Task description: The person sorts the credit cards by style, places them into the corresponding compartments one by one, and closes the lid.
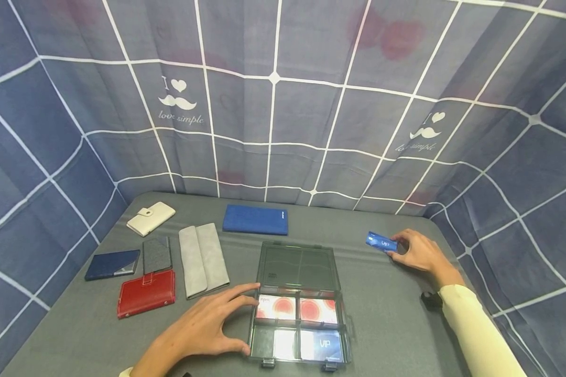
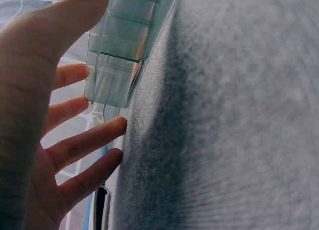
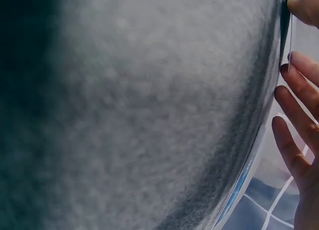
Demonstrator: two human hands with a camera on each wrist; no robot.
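Head view: right hand (image 1: 417, 252) pinches a small blue VIP card (image 1: 379, 241) between thumb and fingers, gap closed down on one end; one card or several, can't tell. Card sits at right, well apart from the clear divided box (image 1: 298, 325); lifted or touching the table (image 1: 382, 324), can't tell.

Left hand (image 1: 212, 324) is at the box's left side, fingers spread, thumb wide apart, gripping nothing; left wrist view puts a fingertip at the box edge.

Progress: lid (image 1: 298, 266) is back. Upper-left compartment has a red-and-white card (image 1: 275, 308), upper-right another red-and-white card (image 1: 318, 311), lower-right a blue card marked VIP (image 1: 320, 344). Lower-left compartment (image 1: 263, 343) is dark on one half, bright white on the other; card or glare, unclear. Judged from this, sorting looks mostly done; the pinched card remains outside, lid not yet closed. Cream holder (image 1: 152, 219), red holder (image 1: 147, 294) and blue wallet (image 1: 256, 220) lie apart from both hands.
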